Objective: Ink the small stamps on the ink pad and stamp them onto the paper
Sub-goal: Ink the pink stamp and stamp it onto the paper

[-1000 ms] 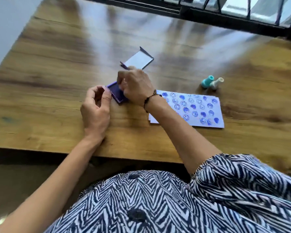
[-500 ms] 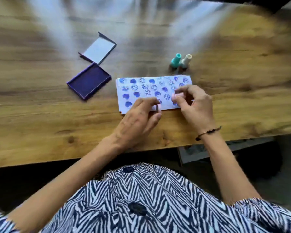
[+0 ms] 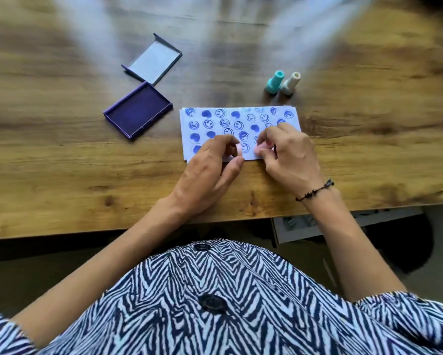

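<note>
A white paper point(image 3: 237, 114), covered with blue smiley and heart prints, lies on the wooden table point(image 3: 61, 162). My left hand point(image 3: 210, 170) pinches a small pink stamp point(image 3: 238, 150) down on the paper's near edge. My right hand point(image 3: 292, 155) holds a second small pink stamp point(image 3: 261, 149) against the paper just to its right. Fingers hide most of both stamps. The open purple ink pad point(image 3: 137, 112) sits left of the paper.
The ink pad's lid point(image 3: 153, 61) lies open side up behind the pad. A teal stamp point(image 3: 275, 82) and a cream stamp point(image 3: 291, 83) stand upright behind the paper's right end. The table's near edge runs just below my wrists.
Both hands left the ink pad and moved right onto the paper's near edge. Since half a second ago they have stayed there, pressing down. The view swung left to right.
</note>
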### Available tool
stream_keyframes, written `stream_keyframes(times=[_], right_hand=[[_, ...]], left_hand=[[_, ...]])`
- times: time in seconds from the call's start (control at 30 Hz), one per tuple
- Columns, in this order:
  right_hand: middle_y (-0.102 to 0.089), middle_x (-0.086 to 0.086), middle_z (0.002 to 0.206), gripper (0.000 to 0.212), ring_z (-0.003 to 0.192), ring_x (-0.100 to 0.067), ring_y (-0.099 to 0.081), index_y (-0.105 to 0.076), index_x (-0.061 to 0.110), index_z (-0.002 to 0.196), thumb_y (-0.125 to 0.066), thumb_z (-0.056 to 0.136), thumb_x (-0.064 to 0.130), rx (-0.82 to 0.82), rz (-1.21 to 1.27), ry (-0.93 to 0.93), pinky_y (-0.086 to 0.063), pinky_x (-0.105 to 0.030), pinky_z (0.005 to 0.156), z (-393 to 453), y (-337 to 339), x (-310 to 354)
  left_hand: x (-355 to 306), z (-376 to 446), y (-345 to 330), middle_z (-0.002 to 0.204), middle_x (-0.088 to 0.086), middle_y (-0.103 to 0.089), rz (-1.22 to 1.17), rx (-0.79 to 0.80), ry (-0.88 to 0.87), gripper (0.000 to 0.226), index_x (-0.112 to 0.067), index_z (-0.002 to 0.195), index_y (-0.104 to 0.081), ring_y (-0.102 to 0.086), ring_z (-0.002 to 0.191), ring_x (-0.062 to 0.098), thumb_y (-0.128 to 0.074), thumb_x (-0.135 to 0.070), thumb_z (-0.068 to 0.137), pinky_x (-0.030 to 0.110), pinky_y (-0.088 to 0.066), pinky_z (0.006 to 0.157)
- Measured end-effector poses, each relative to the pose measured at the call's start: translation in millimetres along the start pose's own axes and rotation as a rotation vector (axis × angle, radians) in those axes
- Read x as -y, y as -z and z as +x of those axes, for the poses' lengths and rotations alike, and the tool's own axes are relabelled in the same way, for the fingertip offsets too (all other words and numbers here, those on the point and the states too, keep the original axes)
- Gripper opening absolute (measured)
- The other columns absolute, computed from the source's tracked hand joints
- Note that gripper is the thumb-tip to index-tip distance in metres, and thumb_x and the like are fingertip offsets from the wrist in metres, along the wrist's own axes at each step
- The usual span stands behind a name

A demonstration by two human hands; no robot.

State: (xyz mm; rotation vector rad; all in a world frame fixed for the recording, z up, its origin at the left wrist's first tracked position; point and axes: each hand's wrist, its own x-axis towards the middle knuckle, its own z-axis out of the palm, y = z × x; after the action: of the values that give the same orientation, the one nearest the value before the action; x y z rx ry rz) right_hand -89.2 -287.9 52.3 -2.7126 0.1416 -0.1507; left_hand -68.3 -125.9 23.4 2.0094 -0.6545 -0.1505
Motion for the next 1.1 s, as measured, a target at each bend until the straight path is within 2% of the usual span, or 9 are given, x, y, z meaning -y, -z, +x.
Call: stream_keyframes(times=[0.17,0.37,0.43,0.5,0.57,0.67,0.9,1.0,1.1], right_hand=[[-0.060,-0.016,0.091,0.010,0.084,-0.037,-0.059,-0.061,0.007,0.088,-0.054,0.080,0.008,0.065,-0.084,0.057,-0.051,-0.045,0.072,2,0,3],[-0.051,-0.015,0.082,0.007,0.074,-0.037,-0.055,-0.054,0.007,0.082,-0.051,0.078,0.003,0.135,-0.195,0.093,-0.049,-0.041,0.061,6,-1,8],[-0.044,-0.012,0.080,0.011,0.069,-0.035,-0.051,-0.052,0.009,0.082,-0.051,0.076,0.001,0.163,-0.213,0.085,-0.044,-0.038,0.058,7,-2,11],[-0.037,-0.009,0.079,0.014,0.065,-0.030,-0.043,-0.051,0.011,0.083,-0.051,0.074,0.001,0.178,-0.241,0.068,-0.038,-0.036,0.056,8,-3,13],[-0.034,-0.008,0.078,0.014,0.063,-0.028,-0.037,-0.051,0.010,0.082,-0.052,0.073,0.000,0.183,-0.263,0.059,-0.034,-0.035,0.056,9,-3,15],[-0.034,-0.008,0.078,0.011,0.063,-0.027,-0.036,-0.051,0.009,0.081,-0.054,0.073,0.002,0.180,-0.264,0.052,-0.031,-0.033,0.056,11,-3,17],[-0.033,-0.007,0.077,0.009,0.061,-0.026,-0.036,-0.051,0.008,0.079,-0.053,0.073,0.002,0.168,-0.249,0.052,-0.030,-0.032,0.055,10,-5,17],[-0.033,-0.007,0.077,0.008,0.061,-0.025,-0.037,-0.051,0.008,0.077,-0.053,0.072,0.003,0.162,-0.230,0.051,-0.030,-0.033,0.055,10,-6,16],[-0.033,-0.006,0.078,0.008,0.061,-0.026,-0.038,-0.051,0.009,0.078,-0.055,0.073,0.005,0.161,-0.222,0.047,-0.030,-0.033,0.055,9,-6,16]], left_hand=[[-1,1,1,0.102,0.011,-0.065,-0.015,-0.009,-0.015,0.029,-0.005,0.112,-0.047,-0.061,0.095,0.023,-0.049,-0.022,0.088,0.016,-0.038,0.086],[1,0,0,0.101,0.009,-0.065,-0.016,-0.009,-0.005,0.030,-0.006,0.111,-0.048,-0.060,0.095,0.021,-0.048,-0.024,0.087,0.004,-0.034,0.083],[1,-2,0,0.101,0.011,-0.064,-0.004,0.006,-0.013,0.031,-0.005,0.112,-0.048,-0.061,0.095,0.022,-0.048,-0.025,0.088,0.008,-0.037,0.085],[-1,-4,0,0.102,0.016,-0.062,0.047,0.032,-0.037,0.034,-0.004,0.112,-0.048,-0.060,0.096,0.026,-0.048,-0.028,0.088,0.021,-0.042,0.089],[-3,-6,0,0.100,0.020,-0.061,0.128,0.054,-0.084,0.038,-0.002,0.111,-0.049,-0.058,0.095,0.031,-0.046,-0.029,0.086,0.027,-0.038,0.087],[-5,-4,1,0.097,0.021,-0.060,0.175,0.084,-0.119,0.038,0.000,0.109,-0.050,-0.056,0.095,0.031,-0.045,-0.028,0.084,0.027,-0.036,0.085],[-7,-2,2,0.093,0.021,-0.061,0.173,0.094,-0.142,0.035,0.002,0.107,-0.051,-0.043,0.090,0.017,-0.046,-0.024,0.084,0.027,-0.035,0.082],[-7,-1,2,0.094,0.022,-0.061,0.178,0.097,-0.143,0.037,0.002,0.107,-0.051,-0.045,0.091,0.018,-0.045,-0.026,0.084,0.027,-0.035,0.082],[-6,-1,2,0.096,0.021,-0.061,0.191,0.100,-0.149,0.037,0.000,0.108,-0.050,-0.054,0.093,0.030,-0.045,-0.027,0.084,0.027,-0.036,0.083]])
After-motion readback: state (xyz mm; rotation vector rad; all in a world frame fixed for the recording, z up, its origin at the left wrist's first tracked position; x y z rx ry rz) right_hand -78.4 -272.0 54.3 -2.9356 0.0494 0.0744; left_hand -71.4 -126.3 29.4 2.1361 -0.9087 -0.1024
